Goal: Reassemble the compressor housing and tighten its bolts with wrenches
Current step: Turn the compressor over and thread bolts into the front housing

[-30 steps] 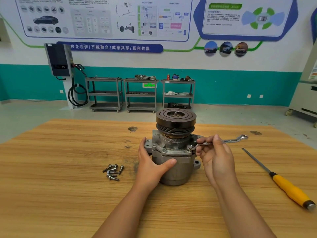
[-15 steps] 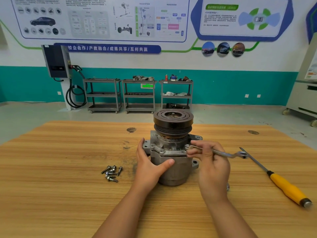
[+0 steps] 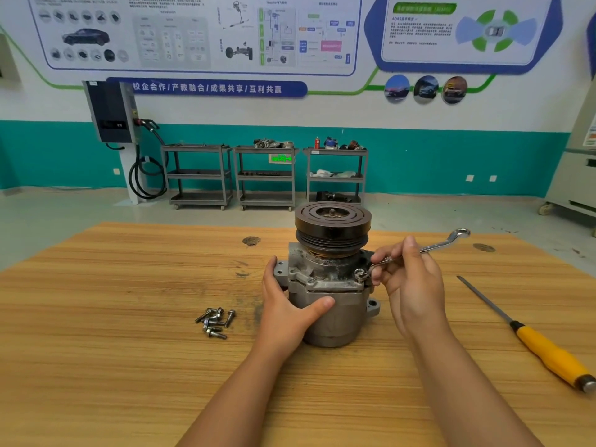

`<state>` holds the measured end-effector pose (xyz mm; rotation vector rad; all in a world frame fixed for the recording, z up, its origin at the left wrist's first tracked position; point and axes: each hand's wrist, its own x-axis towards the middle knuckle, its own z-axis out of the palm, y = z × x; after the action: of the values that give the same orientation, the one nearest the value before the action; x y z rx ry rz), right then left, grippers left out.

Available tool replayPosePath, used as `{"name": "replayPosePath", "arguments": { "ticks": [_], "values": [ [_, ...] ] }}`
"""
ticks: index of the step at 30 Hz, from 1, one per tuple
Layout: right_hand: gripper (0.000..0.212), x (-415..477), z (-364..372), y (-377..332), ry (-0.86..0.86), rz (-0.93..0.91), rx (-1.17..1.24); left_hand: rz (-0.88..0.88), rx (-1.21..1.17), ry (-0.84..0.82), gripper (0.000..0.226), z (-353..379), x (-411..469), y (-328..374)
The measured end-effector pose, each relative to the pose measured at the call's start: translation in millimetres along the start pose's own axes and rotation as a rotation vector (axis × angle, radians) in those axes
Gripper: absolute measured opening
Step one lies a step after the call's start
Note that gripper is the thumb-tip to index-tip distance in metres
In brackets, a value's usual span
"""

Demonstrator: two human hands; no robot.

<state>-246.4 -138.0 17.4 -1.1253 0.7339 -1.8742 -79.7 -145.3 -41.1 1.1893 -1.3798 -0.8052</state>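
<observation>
On the wooden table (image 3: 113,350), near its middle, the compressor (image 3: 329,314) stands upright with a wrench (image 3: 435,246) set on one bolt (image 3: 359,273).

From where I stand, the left hand (image 3: 287,304) wraps the grey body low down, thumb laid across the front and fingers round the far side, while the right hand (image 3: 409,279) pinches the wrench shank close to the ring end seated on the bolt, the free end pointing up and away. That cast-metal lump looks heavy and rigid, top-heavy too with the dark pulley (image 3: 332,227) on top, so I would brace it at the body, not the pulley, which may spin. Its skin looks grimy, perhaps slippery. Loose bolts (image 3: 214,321) lie in a heap just left of it; a yellow-handled tool (image 3: 548,353) lies well apart on the right.
</observation>
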Motion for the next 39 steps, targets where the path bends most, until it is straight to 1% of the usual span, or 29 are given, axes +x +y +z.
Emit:
{"name": "replayPosePath", "arguments": {
  "ticks": [3,5,8,13,16,18,20,22,23,24,25,26,28,29,30,31,34,36,39],
  "values": [
    [0.036,3,-4,3,0.005,0.076,0.091,-0.003,0.003,0.0,0.125,-1,0,1],
    [0.034,0,-5,6,0.004,0.089,0.147,0.001,0.005,0.002,0.124,-1,-1,1],
    [0.032,-10,-5,9,0.001,0.025,0.176,0.01,-0.002,0.007,0.123,0,-1,1],
    [0.033,-26,-3,14,0.04,-0.097,0.081,0.013,0.005,0.009,0.122,0,-1,1],
    [0.031,-31,0,14,0.074,-0.185,-0.074,0.019,0.008,0.012,0.119,0,0,0],
    [0.026,-36,4,18,0.093,-0.327,-0.241,0.027,0.013,0.014,0.116,0,1,-2],
    [0.026,-43,7,22,0.059,-0.48,-0.415,0.035,0.025,0.021,0.114,0,2,-3],
    [0.039,-47,9,25,0.011,-0.617,-0.605,0.035,0.029,0.025,0.115,1,3,-4],
    [0.046,-48,10,25,-0.005,-0.659,-0.689,0.034,0.03,0.026,0.115,2,3,-5],
    [0.049,-49,12,25,-0.011,-0.672,-0.73,0.033,0.031,0.025,0.116,2,3,-5],
    [0.048,-48,14,22,0.001,-0.643,-0.711,0.033,0.028,0.024,0.115,2,3,-5],
    [0.043,-47,16,17,0.037,-0.568,-0.615,0.033,0.025,0.023,0.115,2,3,-5],
    [0.034,-38,17,5,0.127,-0.355,-0.283,0.032,0.018,0.02,0.115,1,4,-5],
    [0.033,-31,14,-1,0.166,-0.265,-0.131,0.03,0.015,0.019,0.115,1,4,-4],
    [0.034,-23,9,-7,0.185,-0.196,-0.033,0.03,0.015,0.018,0.115,0,4,-4],
    [0.035,-15,5,-11,0.172,-0.136,0.011,0.028,0.017,0.018,0.116,0,4,-4],
    [0.038,-3,1,-12,0.058,0.005,-0.011,0.028,0.025,0.021,0.116,0,4,-4],
    [0.039,-1,-1,-9,0.024,0.072,0.0,0.025,0.015,0.012,0.116,0,3,-4],
    [0.038,-1,-4,-6,0.011,0.159,0.129,0.028,0.007,0.013,0.116,0,3,-3]
  ]
}}
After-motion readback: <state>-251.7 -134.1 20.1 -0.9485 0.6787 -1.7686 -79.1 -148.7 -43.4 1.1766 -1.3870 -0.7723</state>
